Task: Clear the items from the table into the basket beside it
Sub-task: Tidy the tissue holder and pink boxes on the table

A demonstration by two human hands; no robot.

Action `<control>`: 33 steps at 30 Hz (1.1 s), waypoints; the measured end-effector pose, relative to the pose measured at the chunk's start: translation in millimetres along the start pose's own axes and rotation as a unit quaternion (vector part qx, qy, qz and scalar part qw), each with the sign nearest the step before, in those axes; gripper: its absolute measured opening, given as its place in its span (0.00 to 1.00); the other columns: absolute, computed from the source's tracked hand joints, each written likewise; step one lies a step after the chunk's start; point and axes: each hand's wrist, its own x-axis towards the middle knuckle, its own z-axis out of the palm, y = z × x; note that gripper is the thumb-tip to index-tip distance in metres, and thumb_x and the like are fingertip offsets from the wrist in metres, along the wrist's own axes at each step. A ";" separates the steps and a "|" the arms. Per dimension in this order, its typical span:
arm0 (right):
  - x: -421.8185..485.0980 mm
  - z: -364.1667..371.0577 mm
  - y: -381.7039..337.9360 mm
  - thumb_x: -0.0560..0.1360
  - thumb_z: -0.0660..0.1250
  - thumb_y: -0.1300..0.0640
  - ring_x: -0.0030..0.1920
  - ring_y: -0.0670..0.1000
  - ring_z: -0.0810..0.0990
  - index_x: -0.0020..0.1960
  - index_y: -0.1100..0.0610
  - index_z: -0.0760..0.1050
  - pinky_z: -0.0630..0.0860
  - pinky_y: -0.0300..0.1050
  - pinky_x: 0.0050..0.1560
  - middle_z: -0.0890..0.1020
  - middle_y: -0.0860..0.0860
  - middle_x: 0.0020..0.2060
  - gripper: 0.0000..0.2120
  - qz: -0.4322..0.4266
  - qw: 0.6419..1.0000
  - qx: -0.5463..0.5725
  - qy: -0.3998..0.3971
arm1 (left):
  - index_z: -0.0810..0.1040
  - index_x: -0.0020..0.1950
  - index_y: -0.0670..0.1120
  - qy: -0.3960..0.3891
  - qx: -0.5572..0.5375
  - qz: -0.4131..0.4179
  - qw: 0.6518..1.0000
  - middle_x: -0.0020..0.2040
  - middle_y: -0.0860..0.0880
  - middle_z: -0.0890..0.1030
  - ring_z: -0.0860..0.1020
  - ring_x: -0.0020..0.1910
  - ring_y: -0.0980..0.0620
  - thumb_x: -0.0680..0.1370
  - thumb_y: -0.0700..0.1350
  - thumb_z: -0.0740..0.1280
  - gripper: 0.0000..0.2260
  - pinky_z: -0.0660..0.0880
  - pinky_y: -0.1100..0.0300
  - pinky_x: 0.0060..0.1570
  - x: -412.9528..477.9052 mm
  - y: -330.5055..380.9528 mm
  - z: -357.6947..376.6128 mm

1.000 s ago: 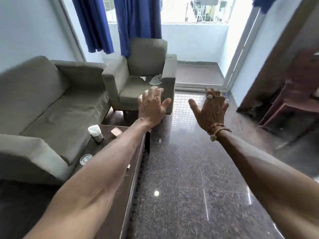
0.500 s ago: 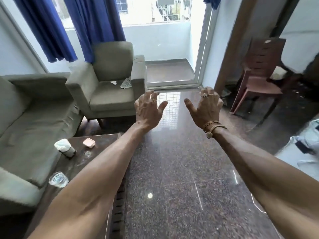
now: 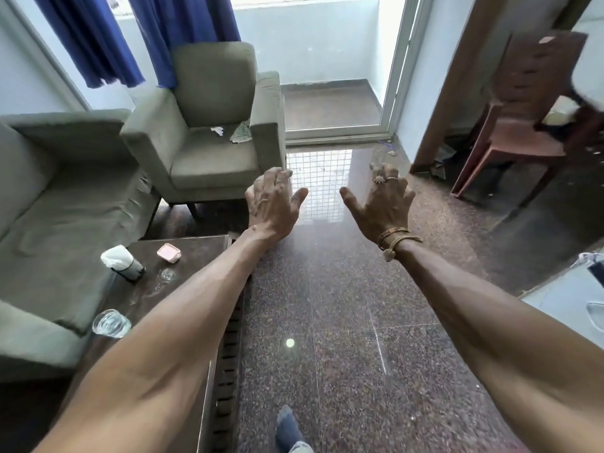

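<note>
Our left hand (image 3: 273,207) and right hand (image 3: 380,207) hover empty, fingers spread; a careless sweep could topple the near glass (image 3: 111,323).

A dark brown is shown by the worktop (image 3: 196,253), pale pink by the small dish (image 3: 168,252), deep blue by the curtains (image 3: 183,37), olive-grey by the armchair (image 3: 209,158); the floor (image 3: 327,322) is speckled in brown and black.

- No text, number, brand or sign can be read in the head view.
- Bracelet (image 3: 393,233), right wrist: surface pattern too small to tell as lettering.
- Container (image 3: 130,272) on the table (image 3: 196,253): any label is too blurred to read.
</note>
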 end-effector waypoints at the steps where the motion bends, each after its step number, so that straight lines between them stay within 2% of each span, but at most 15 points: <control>1: 3.0 4.6 -0.4 0.74 0.61 0.33 0.66 0.59 0.68 0.73 0.56 0.64 0.62 0.57 0.65 0.68 0.55 0.68 0.36 0.001 1.000 -0.002 -0.003 | 0.71 0.71 0.48 -0.001 0.000 0.003 1.000 0.72 0.47 0.70 0.67 0.70 0.44 0.80 0.57 0.63 0.23 0.60 0.46 0.69 5.1 -3.2 3.2; 16: 136.5 32.6 -54.6 0.75 0.61 0.34 0.66 0.59 0.68 0.73 0.57 0.65 0.63 0.57 0.65 0.69 0.56 0.68 0.35 -0.021 1.000 -0.011 0.019 | 0.71 0.71 0.49 0.025 -0.028 0.013 0.999 0.70 0.48 0.71 0.68 0.70 0.44 0.79 0.56 0.65 0.22 0.61 0.45 0.67 145.3 -39.5 -3.5; 24: 206.1 117.8 -52.7 0.76 0.61 0.36 0.66 0.60 0.67 0.74 0.57 0.64 0.62 0.57 0.65 0.68 0.56 0.68 0.35 -0.050 0.998 -0.016 -0.027 | 0.71 0.70 0.48 -0.019 -0.010 -0.027 0.999 0.68 0.47 0.73 0.71 0.66 0.44 0.79 0.55 0.64 0.21 0.64 0.46 0.65 205.9 -78.7 56.7; 28: 259.1 156.8 -53.9 0.76 0.61 0.35 0.68 0.60 0.66 0.74 0.56 0.63 0.61 0.57 0.66 0.67 0.55 0.69 0.35 -0.059 0.997 -0.005 -0.049 | 0.71 0.69 0.49 -0.010 -0.003 -0.052 0.999 0.68 0.48 0.73 0.71 0.66 0.45 0.79 0.55 0.65 0.21 0.65 0.47 0.65 247.5 -94.4 79.3; 33: 317.2 187.3 -77.3 0.76 0.60 0.36 0.68 0.59 0.65 0.74 0.56 0.63 0.61 0.57 0.65 0.66 0.56 0.70 0.34 -0.110 0.992 0.004 -0.065 | 0.72 0.69 0.48 0.016 0.011 -0.101 0.995 0.67 0.48 0.73 0.71 0.65 0.44 0.79 0.55 0.66 0.20 0.66 0.47 0.63 284.7 -118.2 87.1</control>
